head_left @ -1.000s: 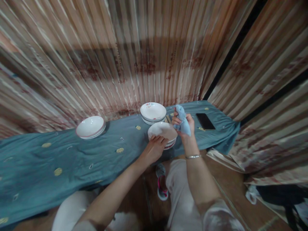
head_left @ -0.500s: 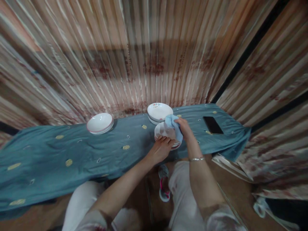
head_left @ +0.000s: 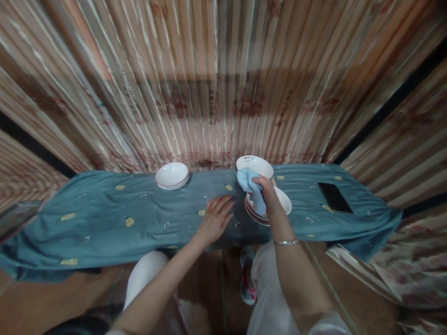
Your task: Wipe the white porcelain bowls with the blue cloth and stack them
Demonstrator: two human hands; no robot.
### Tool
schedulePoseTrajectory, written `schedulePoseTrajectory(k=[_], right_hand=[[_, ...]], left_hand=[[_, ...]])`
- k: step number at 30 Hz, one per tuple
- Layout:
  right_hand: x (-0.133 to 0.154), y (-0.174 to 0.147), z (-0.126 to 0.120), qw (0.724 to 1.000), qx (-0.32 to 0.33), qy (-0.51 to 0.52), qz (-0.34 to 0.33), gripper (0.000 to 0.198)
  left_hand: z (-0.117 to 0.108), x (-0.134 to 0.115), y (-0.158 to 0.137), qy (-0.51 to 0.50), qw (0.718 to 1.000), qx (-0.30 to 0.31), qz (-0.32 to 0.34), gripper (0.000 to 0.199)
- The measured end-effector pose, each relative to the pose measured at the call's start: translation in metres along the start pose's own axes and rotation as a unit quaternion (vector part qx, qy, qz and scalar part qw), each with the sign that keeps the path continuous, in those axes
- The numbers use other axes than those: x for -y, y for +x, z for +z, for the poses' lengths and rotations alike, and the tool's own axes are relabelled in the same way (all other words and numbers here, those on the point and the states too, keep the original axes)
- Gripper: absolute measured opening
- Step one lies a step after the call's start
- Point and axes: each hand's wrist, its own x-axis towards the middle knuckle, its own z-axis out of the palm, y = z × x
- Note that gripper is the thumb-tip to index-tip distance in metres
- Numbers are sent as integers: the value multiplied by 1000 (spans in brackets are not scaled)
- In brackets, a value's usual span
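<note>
My right hand (head_left: 264,188) grips a light blue cloth (head_left: 252,182), which hangs over the left part of a stack of white bowls (head_left: 283,199) near the table's front edge. Cloth and hand hide much of that stack. Right behind it stands another stack of white bowls (head_left: 256,164), with a small flower print inside the top one. My left hand (head_left: 217,216) is over the tablecloth, left of the front stack and apart from it, its fingers loosely spread and nothing in them. Farther left, a third stack of white bowls (head_left: 172,175) with a reddish rim sits near the back edge.
A blue-green tablecloth (head_left: 104,228) with yellow pineapple prints covers the long table. A black phone (head_left: 335,197) lies at its right. Pleated curtains (head_left: 223,83) hang right behind the table. My legs and a sandal (head_left: 247,284) are below the front edge.
My left hand has come off the front stack and moved left. My right hand still holds the cloth, now at the stack's left part. The view has shifted left.
</note>
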Motion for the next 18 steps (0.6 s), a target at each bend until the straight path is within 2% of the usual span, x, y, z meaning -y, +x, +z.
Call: schedulePoseTrajectory(k=[3,6,9,12,15,18], right_hand=[[-6,-2,31,997,29,55,49,18],[-15,-2,58,992,78,65,78,16],[-27,2,76,987,110,64,97,15],[-36,6,87,986,118,61,98,15],[-42,9,93,988,118,52,82,13],[-43,11,98,988,120,46,82,15]], left_hand=[[-19,55,-16,20,992,-46,-118,36],[-36,109,-19,60,969,-85,-226,42],[-47,149,-15,108,950,-75,-284,49],[-53,173,-10,129,943,-16,-305,45],[-56,184,-8,125,940,44,-315,36],[-59,187,-7,130,938,60,-317,36]])
